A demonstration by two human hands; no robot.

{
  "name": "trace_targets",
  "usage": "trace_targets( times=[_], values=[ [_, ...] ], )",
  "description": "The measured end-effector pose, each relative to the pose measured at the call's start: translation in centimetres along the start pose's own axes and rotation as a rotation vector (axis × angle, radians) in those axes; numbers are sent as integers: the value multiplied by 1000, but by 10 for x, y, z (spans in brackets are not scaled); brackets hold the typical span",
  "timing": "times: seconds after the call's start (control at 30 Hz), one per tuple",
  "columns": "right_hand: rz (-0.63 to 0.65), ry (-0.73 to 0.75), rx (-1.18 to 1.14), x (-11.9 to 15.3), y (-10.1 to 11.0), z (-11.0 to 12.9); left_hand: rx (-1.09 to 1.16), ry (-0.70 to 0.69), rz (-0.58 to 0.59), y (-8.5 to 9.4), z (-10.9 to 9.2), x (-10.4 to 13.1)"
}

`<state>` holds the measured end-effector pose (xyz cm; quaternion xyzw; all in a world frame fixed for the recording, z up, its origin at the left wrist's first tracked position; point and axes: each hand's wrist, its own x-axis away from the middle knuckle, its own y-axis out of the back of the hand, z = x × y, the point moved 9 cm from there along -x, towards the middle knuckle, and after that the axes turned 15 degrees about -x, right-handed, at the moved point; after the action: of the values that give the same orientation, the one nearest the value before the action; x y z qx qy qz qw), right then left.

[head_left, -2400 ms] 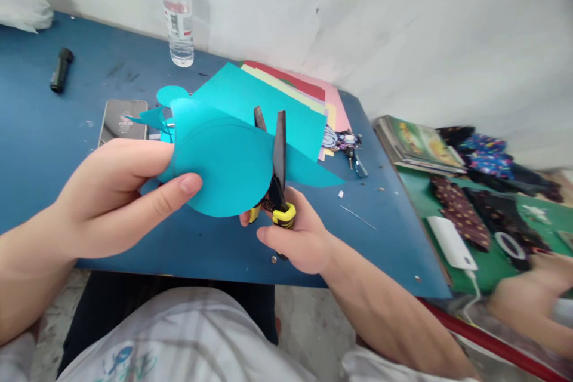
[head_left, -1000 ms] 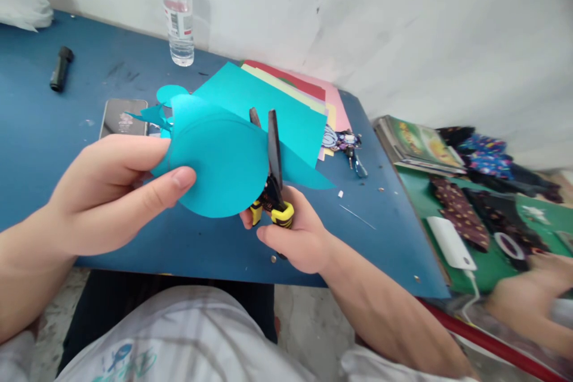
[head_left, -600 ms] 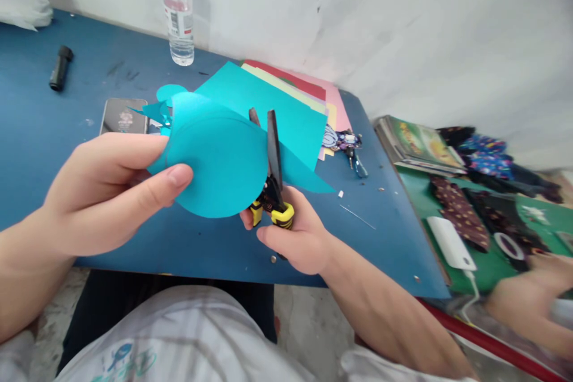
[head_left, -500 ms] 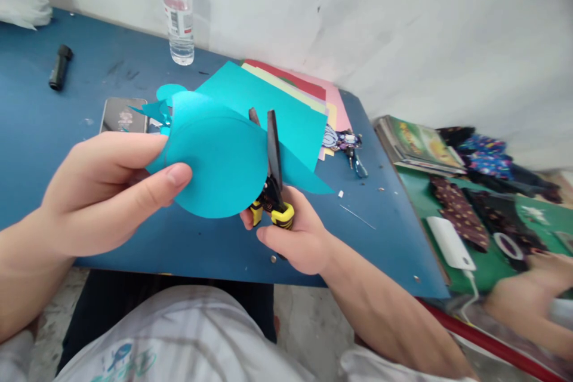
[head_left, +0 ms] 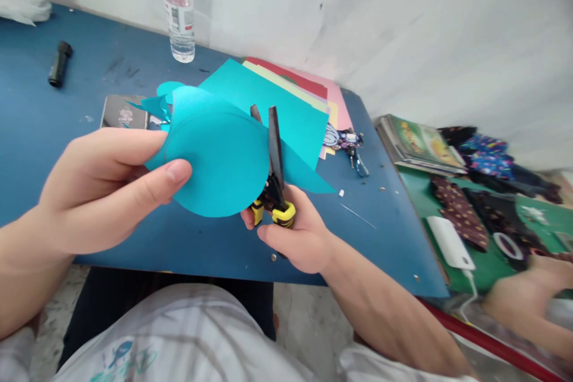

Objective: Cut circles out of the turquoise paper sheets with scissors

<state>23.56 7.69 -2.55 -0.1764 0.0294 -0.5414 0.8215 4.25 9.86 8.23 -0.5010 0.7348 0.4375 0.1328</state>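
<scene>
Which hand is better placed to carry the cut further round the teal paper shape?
Probably the right hand: it grips the scissors, whose blades straddle the teal paper. The left hand pinches the paper's other edge.

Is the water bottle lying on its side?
No, the water bottle stands upright at the far edge of the blue table.
</scene>
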Motion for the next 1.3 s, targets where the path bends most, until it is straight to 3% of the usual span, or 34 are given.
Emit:
trace_targets(
  times=[0.53,0.9,1.3],
  values=[
    [57,105,42,-1,3,-1,7,70,-27,4,8,9],
    [87,108,79,1,4,-5,-110,230,82,4,17,23],
    [83,90,139,3,6,-8,-93,189,66,6,16,23]
  ],
)
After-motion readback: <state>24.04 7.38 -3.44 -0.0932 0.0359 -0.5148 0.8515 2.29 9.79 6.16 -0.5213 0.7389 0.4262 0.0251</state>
